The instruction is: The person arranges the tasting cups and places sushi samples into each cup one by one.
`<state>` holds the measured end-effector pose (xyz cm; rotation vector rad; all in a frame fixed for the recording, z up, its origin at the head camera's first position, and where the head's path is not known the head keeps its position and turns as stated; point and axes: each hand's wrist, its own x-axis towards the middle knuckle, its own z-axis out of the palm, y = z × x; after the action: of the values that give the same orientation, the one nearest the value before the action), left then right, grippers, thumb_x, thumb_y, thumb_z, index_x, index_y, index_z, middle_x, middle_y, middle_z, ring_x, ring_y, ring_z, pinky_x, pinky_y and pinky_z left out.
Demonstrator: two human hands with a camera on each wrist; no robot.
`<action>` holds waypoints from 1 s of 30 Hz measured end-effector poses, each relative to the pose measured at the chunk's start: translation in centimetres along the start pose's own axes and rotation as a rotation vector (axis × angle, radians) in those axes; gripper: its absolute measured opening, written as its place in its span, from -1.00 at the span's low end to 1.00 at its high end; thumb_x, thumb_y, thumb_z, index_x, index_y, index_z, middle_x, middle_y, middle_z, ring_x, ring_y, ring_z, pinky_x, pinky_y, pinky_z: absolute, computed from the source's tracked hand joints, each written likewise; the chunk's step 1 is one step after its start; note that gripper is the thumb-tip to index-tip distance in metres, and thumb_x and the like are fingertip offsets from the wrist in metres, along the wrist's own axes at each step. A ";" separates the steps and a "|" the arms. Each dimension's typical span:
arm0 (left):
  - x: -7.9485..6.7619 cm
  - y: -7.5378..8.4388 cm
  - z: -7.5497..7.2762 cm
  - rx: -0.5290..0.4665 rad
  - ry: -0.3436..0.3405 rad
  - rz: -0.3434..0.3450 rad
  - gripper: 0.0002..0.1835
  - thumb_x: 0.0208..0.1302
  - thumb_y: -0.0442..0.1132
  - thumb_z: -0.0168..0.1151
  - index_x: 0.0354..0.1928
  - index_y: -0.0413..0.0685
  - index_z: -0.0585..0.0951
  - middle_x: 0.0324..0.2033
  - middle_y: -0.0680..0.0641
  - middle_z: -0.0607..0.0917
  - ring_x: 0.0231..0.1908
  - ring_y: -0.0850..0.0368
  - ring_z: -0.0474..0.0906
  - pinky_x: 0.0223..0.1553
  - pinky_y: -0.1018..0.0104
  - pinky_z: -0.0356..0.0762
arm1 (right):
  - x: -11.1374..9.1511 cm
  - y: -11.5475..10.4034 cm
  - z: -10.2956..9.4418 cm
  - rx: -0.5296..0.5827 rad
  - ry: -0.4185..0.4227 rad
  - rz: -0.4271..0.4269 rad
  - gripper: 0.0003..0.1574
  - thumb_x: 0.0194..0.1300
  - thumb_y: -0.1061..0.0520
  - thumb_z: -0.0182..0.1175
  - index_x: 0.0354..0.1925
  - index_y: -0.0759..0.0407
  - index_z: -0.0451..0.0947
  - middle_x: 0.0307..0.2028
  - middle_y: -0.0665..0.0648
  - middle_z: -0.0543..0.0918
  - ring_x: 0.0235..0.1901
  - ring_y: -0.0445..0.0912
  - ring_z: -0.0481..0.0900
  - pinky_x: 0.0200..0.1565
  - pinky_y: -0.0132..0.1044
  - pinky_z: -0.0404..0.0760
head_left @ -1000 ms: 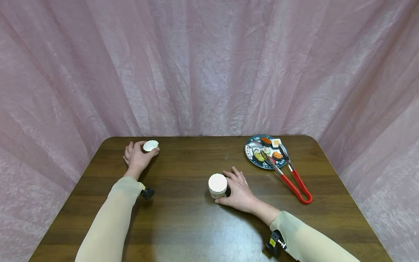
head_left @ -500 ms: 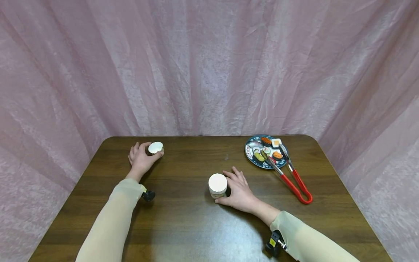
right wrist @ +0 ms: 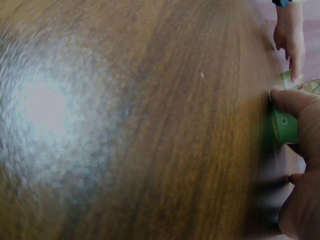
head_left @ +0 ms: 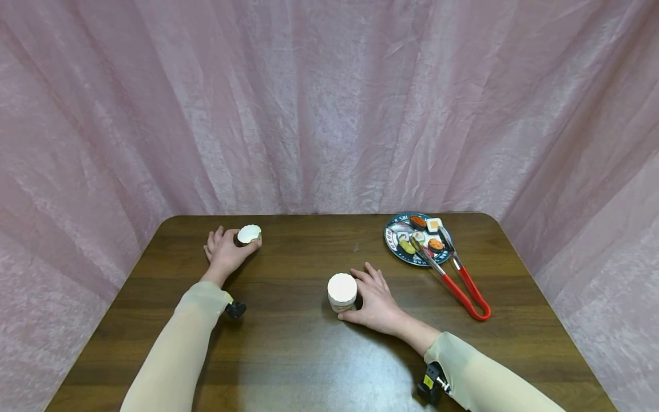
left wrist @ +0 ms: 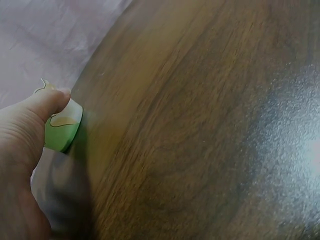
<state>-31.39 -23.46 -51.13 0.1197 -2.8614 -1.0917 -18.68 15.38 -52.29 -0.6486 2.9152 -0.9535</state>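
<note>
My left hand holds a small cup with a white scalloped top between thumb and fingers, near the table's back left. In the left wrist view this cup shows a green and cream printed side, close over the wood, with the thumb across it. Nearer the middle, my right hand grips a similar but taller-looking white-topped cup, its thumb at the near side and fingers behind. Green printed wall of that cup shows in the right wrist view; most of its far side is hidden by the hand.
A round plate with several sushi pieces stands at the back right. Red-handled tongs lie with their tips over it and handles on the dark wooden table. Pink curtains hang behind and beside the table.
My left hand has shifted right and slightly nearer with its cup. The right hand and its cup have stayed where they were.
</note>
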 end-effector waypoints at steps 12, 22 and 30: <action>-0.1 -1.0 -0.8 -0.008 0.031 0.075 0.23 0.17 0.40 0.36 0.63 -0.10 -0.02 0.58 -0.36 -0.19 0.52 -0.40 -0.47 0.39 -0.41 -0.56 | 0.0 -0.1 0.0 0.004 0.002 0.001 -0.04 -0.05 -0.24 0.61 0.29 0.00 0.57 0.45 0.22 0.37 0.56 0.25 -0.07 0.48 0.25 -0.22; -1.2 -0.7 -3.5 -0.058 0.129 0.184 0.03 0.30 0.30 0.30 0.61 -0.03 0.09 0.60 -0.23 -0.17 0.55 -0.21 -0.55 0.41 -0.41 -0.47 | -0.1 -0.1 0.0 0.003 -0.001 0.010 -0.04 -0.05 -0.24 0.60 0.29 0.01 0.56 0.45 0.21 0.37 0.56 0.25 -0.07 0.48 0.26 -0.21; -3.0 1.4 -3.7 -0.084 0.049 0.313 -0.03 0.32 0.16 0.37 0.61 -0.01 0.13 0.60 -0.19 -0.10 0.57 -0.15 -0.49 0.37 -0.51 -0.21 | -0.2 -0.1 -0.1 0.008 -0.008 0.012 -0.03 -0.05 -0.23 0.61 0.30 0.00 0.56 0.45 0.22 0.37 0.56 0.23 -0.07 0.48 0.25 -0.22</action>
<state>-28.10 -24.54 -47.53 -0.2920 -2.6646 -1.1209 -18.48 15.41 -52.16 -0.6330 2.9032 -0.9593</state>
